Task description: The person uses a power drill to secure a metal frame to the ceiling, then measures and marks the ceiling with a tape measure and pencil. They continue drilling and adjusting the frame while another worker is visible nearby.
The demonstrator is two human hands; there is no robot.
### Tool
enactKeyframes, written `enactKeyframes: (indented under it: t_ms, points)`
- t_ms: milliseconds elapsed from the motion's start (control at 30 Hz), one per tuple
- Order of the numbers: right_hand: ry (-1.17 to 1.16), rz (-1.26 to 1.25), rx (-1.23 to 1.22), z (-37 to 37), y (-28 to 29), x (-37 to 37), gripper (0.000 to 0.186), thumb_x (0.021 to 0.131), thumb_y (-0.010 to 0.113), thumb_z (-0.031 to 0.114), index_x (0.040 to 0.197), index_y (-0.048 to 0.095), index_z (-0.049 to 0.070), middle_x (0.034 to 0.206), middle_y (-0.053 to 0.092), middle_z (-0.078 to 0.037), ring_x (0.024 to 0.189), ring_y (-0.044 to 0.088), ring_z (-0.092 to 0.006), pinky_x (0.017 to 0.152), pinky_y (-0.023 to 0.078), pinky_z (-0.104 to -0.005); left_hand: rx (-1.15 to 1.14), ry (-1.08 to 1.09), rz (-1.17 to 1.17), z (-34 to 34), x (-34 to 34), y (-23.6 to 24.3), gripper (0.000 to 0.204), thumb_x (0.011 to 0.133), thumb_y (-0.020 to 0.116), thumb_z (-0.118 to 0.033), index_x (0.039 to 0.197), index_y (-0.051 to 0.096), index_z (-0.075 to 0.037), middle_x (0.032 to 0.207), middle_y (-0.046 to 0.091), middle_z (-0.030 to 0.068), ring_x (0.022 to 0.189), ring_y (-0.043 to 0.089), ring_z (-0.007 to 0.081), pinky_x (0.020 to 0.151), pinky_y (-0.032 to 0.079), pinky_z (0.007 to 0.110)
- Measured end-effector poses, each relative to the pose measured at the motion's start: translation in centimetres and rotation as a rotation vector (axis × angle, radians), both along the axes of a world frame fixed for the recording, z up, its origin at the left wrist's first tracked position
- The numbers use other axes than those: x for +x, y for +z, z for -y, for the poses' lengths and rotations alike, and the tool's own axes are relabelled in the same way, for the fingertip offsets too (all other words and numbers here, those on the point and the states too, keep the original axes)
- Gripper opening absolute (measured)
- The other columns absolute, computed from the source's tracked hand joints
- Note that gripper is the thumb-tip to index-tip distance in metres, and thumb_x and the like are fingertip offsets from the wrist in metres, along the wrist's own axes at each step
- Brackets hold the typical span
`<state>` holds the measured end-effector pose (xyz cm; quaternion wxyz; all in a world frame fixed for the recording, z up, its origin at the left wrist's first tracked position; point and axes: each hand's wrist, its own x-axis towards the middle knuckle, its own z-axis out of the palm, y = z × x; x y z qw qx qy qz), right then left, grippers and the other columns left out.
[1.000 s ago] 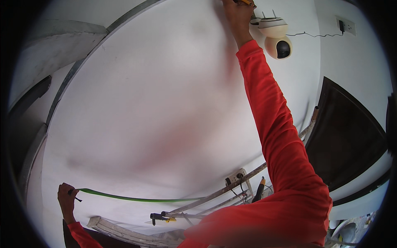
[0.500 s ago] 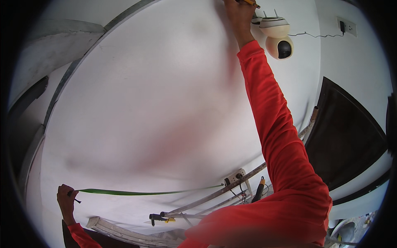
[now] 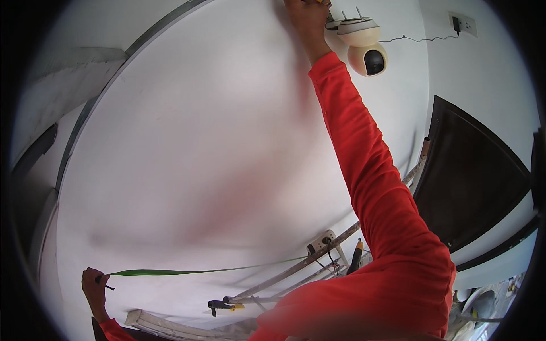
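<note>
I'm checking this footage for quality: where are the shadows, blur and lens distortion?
Head view: soft shadow on the white wall beside the right hand, plus a hazy reddish patch; head view: red shirt blurred near the lower edge; head view: edges of the dark panel bow, and corners go black.

The wall (image 3: 170, 170) is smooth and matt, with a painted look; the sleeve (image 3: 364, 165) is soft, matt red cloth, lightly creased. The camera (image 3: 361, 37) has a smooth, cream, plastic-looking shell and a glossy black front (image 3: 374, 62); the screws (image 3: 359, 11) above it look like bare metal. The green strip (image 3: 159, 273) is thin and smooth, with a slight sheen. The socket plate (image 3: 469, 25) and extension block (image 3: 322, 240) appear to be plastic. The pole (image 3: 341, 238) is rough and blotched; the dark panel (image 3: 469, 176) is smooth and dull
</note>
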<state>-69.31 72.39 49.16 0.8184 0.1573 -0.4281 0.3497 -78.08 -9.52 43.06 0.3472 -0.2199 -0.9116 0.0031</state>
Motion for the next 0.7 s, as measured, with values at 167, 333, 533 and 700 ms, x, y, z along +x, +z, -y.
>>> enactKeyframes:
  t_ms: [167,333,533,700]
  points:
    - [-0.030,0.038,-0.021,-0.2,0.0,-0.4,0.012,0.099,0.065,0.009,0.104,0.073,0.001,0.086,0.068,0.001,0.077,0.058,-0.0086,0.072,0.049,-0.0241,-0.044,-0.047,-0.014,0.4,-0.6,0.0,0.025,0.071,0.082,0.000,0.082,0.060,-0.003,0.084,0.058,0.0092,0.079,0.057,0.0277,0.072,0.048,0.040]
    - [0.142,-0.002,0.060,-0.8,0.0,-1.0,0.012,0.099,0.064,0.007,0.104,0.072,0.001,0.087,0.068,0.000,0.078,0.059,-0.0085,0.073,0.049,-0.0235,-0.026,-0.056,-0.014,0.2,-0.2,-0.1,0.025,0.071,0.081,-0.001,0.082,0.060,-0.003,0.084,0.058,0.0092,0.079,0.056,0.0278,0.072,0.048,0.040]
    - [0.078,0.009,0.015,-0.6,0.0,-0.7,0.010,0.098,0.064,0.005,0.103,0.071,0.001,0.087,0.069,0.000,0.080,0.060,-0.0083,0.075,0.049,-0.0224,0.006,-0.016,-0.003,-1.0,0.3,0.1,0.023,0.069,0.084,-0.004,0.078,0.063,-0.002,0.083,0.060,0.0093,0.081,0.058,0.0288,0.070,0.049,0.042]
    - [-0.014,-0.047,0.050,0.7,0.4,0.4,0.008,0.096,0.065,0.006,0.099,0.070,-0.001,0.086,0.069,-0.003,0.077,0.060,-0.0095,0.071,0.050,-0.0234,-0.047,-0.042,-0.029,-2.4,1.4,0.4,0.025,0.069,0.083,-0.001,0.081,0.061,-0.003,0.083,0.059,0.0093,0.080,0.057,0.0282,0.071,0.048,0.041]
